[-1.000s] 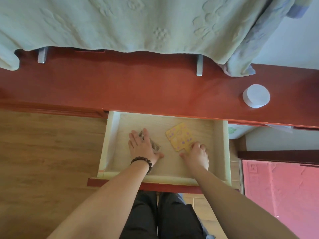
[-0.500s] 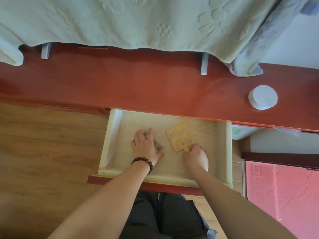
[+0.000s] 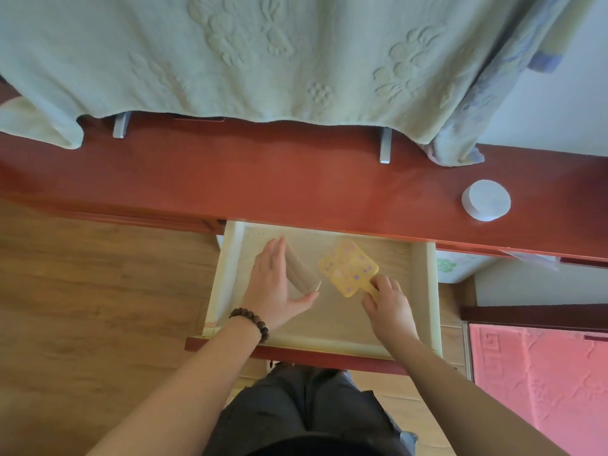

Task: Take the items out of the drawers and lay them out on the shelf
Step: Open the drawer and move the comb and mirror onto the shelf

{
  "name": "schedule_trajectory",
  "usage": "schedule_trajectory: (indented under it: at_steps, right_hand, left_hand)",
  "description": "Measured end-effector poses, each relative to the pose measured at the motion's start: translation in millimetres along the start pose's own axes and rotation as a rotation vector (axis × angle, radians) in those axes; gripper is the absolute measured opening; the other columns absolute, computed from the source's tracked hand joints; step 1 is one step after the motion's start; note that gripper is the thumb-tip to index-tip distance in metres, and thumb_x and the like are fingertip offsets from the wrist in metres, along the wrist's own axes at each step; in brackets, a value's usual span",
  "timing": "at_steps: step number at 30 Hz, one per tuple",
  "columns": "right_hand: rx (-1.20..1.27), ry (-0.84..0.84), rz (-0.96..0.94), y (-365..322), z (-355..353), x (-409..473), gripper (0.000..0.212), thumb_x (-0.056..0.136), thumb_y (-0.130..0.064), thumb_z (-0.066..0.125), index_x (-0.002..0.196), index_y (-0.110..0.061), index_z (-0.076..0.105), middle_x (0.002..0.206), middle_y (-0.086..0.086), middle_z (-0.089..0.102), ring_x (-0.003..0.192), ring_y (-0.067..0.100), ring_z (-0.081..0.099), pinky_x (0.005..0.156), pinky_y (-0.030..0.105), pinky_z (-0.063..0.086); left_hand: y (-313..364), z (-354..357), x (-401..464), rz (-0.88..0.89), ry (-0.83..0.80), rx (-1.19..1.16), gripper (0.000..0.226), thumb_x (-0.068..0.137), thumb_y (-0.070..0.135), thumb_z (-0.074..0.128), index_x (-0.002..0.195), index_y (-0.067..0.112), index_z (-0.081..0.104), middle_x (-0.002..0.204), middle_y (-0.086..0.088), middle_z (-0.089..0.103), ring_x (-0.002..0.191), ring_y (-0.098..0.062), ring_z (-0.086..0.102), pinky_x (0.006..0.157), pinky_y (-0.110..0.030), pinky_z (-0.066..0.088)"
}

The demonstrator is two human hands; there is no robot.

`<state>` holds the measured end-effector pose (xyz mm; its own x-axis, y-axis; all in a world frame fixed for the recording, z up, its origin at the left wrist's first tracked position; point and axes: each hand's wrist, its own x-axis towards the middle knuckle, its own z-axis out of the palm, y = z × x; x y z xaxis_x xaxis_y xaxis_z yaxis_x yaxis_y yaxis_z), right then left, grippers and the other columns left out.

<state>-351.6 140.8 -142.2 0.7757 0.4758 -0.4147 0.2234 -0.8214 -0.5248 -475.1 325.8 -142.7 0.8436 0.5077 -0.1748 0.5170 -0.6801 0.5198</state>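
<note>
- The drawer (image 3: pixel 421 291) of pale wood stands pulled out from under the red-brown shelf (image 3: pixel 296 189), and both hands are inside it.
- The left hand (image 3: pixel 274 287) holds a grey-beige comb (image 3: pixel 301 269): the fingers (image 3: pixel 274 258) lie together along its left edge and the thumb (image 3: pixel 304 301) presses at its near end, so the comb is clamped between them and tilted up on edge above the drawer floor.
- A bracelet of dark brown beads (image 3: pixel 250 322) sits on the left wrist.
- The right hand (image 3: pixel 388 304) is closed on the handle of a yellow hand mirror (image 3: pixel 347 266); the fingers curl together around the handle, which they mostly hide.
- The mirror's square yellow back faces up, with small purple dots and pale raised figures on it; no lettering on it can be read.
- The mirror lies just right of the comb, the two close but apart, in the far half of the drawer.
- On the shelf, well to the right of the drawer, stands a white round container (image 3: pixel 486 204) with a plain top that carries no label.
- A pale green towel (image 3: pixel 263 60) with embossed flowers hangs over the far edge of the shelf; two metal brackets (image 3: pixel 385 149) show beneath its hem.
- A green printed mark (image 3: pixel 446 265) shows on something pale right of the drawer, too small to read.
- A pink mat (image 3: pixel 539 383) lies on the floor at the right.
</note>
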Motion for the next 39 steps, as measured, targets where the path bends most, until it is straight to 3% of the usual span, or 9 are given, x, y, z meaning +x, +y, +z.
schedule_trajectory:
  at_steps: [5, 11, 20, 22, 24, 27, 33, 39]
  right_hand:
    - [0.061, 0.041, -0.134, -14.0, -28.9, -16.4, 0.024, 0.09, -0.017, 0.056, 0.113, -0.012, 0.054, 0.1, -0.004, 0.05, 0.084, 0.016, 0.05, 0.072, 0.026, 0.036]
    - [0.13, 0.22, -0.194, -52.1, -54.6, 19.8, 0.02, 0.089, -0.013, 0.059, 0.107, -0.006, 0.056, 0.102, 0.001, 0.053, 0.085, 0.016, 0.048, 0.068, 0.021, 0.031]
    - [0.028, 0.222, -0.037, -92.1, -59.1, 113.4, 0.023, 0.093, -0.015, 0.047, 0.112, -0.002, 0.049, 0.114, 0.013, 0.047, 0.082, 0.024, 0.047, 0.072, 0.033, 0.039]
    - [0.0, 0.23, -0.025, -90.8, -53.7, 122.6, 0.024, 0.093, -0.015, 0.046, 0.113, -0.001, 0.049, 0.117, 0.014, 0.046, 0.09, 0.03, 0.052, 0.073, 0.035, 0.041]
    - [-0.046, 0.261, -0.026, -87.8, -48.0, 128.5, 0.026, 0.094, -0.016, 0.047, 0.114, -0.001, 0.051, 0.118, 0.015, 0.047, 0.104, 0.033, 0.049, 0.08, 0.039, 0.043]
    - [-0.157, 0.323, -0.058, -81.7, -40.2, 131.7, 0.028, 0.094, -0.021, 0.05, 0.115, -0.003, 0.055, 0.118, 0.014, 0.052, 0.109, 0.032, 0.044, 0.089, 0.04, 0.041]
    - [-0.255, 0.358, -0.079, -76.8, -34.7, 126.7, 0.03, 0.093, -0.028, 0.055, 0.114, -0.008, 0.06, 0.12, 0.009, 0.052, 0.111, 0.03, 0.042, 0.09, 0.038, 0.037]
    - [-0.243, 0.182, -0.098, -80.3, -49.5, 119.5, 0.043, 0.091, -0.033, 0.057, 0.129, -0.013, 0.051, 0.13, 0.008, 0.047, 0.12, 0.028, 0.039, 0.095, 0.039, 0.041]
  left_hand:
    - [9.4, -40.3, 7.7, 0.045, 0.133, -0.072, 0.118, 0.065, 0.066, 0.068, 0.149, 0.005, 0.012, 0.154, -0.012, 0.02, 0.143, -0.023, 0.02, 0.117, -0.037, 0.024]
    - [10.4, -67.5, 53.5, 0.083, 0.182, 0.072, 0.114, 0.065, 0.063, 0.07, 0.147, 0.002, 0.019, 0.146, -0.014, 0.029, 0.135, -0.028, 0.029, 0.112, -0.038, 0.031]
    - [18.3, -54.9, 133.0, 0.038, -0.011, 0.309, 0.116, 0.062, 0.079, 0.058, 0.146, 0.007, 0.021, 0.146, -0.01, 0.031, 0.136, -0.028, 0.028, 0.113, -0.044, 0.028]
    - [16.6, -47.1, 140.9, 0.018, -0.032, 0.318, 0.118, 0.061, 0.079, 0.058, 0.146, 0.008, 0.02, 0.147, -0.009, 0.03, 0.14, -0.028, 0.024, 0.115, -0.045, 0.025]
    - [15.0, -42.1, 144.6, 0.01, -0.034, 0.323, 0.117, 0.061, 0.078, 0.061, 0.147, 0.009, 0.019, 0.15, -0.008, 0.028, 0.144, -0.027, 0.018, 0.116, -0.045, 0.023]
    - [12.3, -38.0, 142.4, 0.016, -0.001, 0.327, 0.115, 0.063, 0.077, 0.061, 0.147, 0.01, 0.02, 0.154, -0.007, 0.024, 0.146, -0.026, 0.014, 0.117, -0.043, 0.019]
    - [6.2, -34.6, 138.3, -0.008, -0.037, 0.287, 0.118, 0.067, 0.077, 0.058, 0.151, 0.012, 0.007, 0.161, -0.006, 0.006, 0.149, -0.022, 0.002, 0.121, -0.041, 0.008]
    - [13.5, -44.5, 117.3, -0.06, -0.041, 0.179, 0.12, 0.069, 0.07, 0.063, 0.151, 0.011, 0.0, 0.16, -0.013, -0.004, 0.148, -0.027, 0.001, 0.12, -0.045, 0.014]
